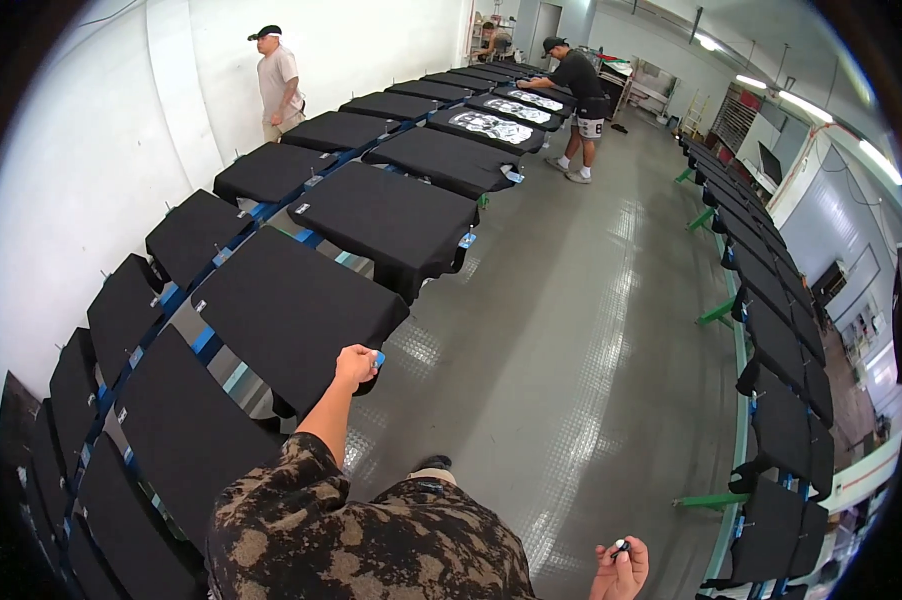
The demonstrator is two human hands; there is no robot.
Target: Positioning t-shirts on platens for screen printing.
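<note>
My left hand [356, 366] reaches out to the near right edge of a board dressed in a black T-shirt [296, 310]. Its fingers are closed on a small blue tab [379, 359] by that edge; similar tabs show on boards farther along. What the tab is fixed to is hidden behind the fingers. Low at the right, over the floor, my right hand [621, 572] pinches a small black-and-white object [621, 546], too small to name. Beyond the left hand lies another black T-shirt [389, 220] stretched on its board.
Rows of boards with black shirts run along the left; two farther shirts carry white prints [491, 126]. A grey floor aisle [561, 330] separates them from another row [771, 340] on green legs [711, 500]. One person [577, 85] leans over the far boards; another [278, 85] stands by the wall.
</note>
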